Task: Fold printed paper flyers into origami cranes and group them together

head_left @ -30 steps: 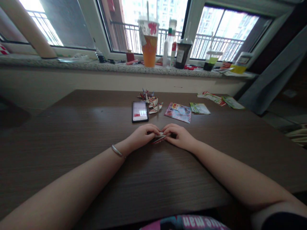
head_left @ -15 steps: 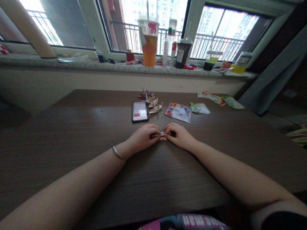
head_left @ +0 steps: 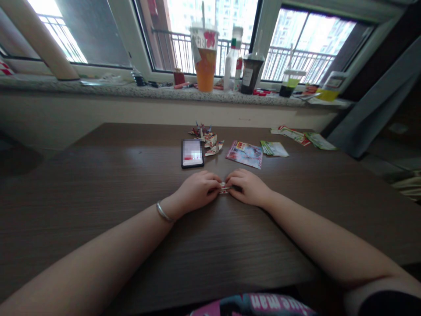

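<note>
My left hand (head_left: 197, 189) and my right hand (head_left: 247, 187) rest on the dark wooden table (head_left: 98, 184), fingertips meeting. Both are closed on a small folded paper piece (head_left: 224, 188), printed in red and white, which is mostly hidden between the fingers. A silver bangle (head_left: 163, 212) circles my left wrist. Just beyond the hands lies a phone (head_left: 192, 152) with its screen lit, and beside it a small heap of folded paper cranes (head_left: 208, 138).
Printed leaflets (head_left: 244, 154) and more paper sheets (head_left: 274, 149) lie to the right, others (head_left: 297, 135) near the far right edge. The windowsill holds an orange drink cup (head_left: 205, 57), a bottle (head_left: 232, 61), a dark cup (head_left: 250, 73) and other cups. A cardboard tube (head_left: 42, 39) leans at left.
The paper piece has been drawn further in between the fingers; less of it shows now. Both hands have stayed in nearly the same place on the table.
</note>
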`<act>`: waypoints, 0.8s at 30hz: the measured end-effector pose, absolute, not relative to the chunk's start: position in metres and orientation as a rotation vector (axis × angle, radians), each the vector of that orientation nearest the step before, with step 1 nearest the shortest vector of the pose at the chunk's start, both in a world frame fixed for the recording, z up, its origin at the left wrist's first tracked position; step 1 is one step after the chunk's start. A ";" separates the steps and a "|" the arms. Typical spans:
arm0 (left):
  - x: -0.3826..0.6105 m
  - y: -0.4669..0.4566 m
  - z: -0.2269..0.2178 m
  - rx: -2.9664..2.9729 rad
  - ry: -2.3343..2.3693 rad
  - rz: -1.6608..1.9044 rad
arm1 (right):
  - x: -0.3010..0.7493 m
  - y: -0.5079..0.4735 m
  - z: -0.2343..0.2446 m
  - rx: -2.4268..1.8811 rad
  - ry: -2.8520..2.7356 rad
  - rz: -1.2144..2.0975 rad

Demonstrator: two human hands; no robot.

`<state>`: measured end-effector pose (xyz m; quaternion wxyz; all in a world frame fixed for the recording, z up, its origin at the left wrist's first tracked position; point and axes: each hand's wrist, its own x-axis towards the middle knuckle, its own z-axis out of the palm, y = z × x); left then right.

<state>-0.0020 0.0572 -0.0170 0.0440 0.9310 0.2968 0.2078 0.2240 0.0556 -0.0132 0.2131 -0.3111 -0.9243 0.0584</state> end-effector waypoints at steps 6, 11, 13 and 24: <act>-0.003 0.056 -0.017 2.874 0.867 0.632 | 0.228 0.056 -0.009 -0.785 -2.687 0.028; -0.002 0.055 -0.016 2.912 0.898 0.598 | 0.224 0.051 -0.008 -0.812 -2.740 -0.156; -0.002 0.055 -0.015 2.924 0.892 0.574 | 0.221 0.048 -0.007 -0.857 -2.741 -0.230; -0.003 0.056 -0.014 2.860 0.926 0.548 | 0.218 0.048 -0.012 -1.053 -2.528 0.014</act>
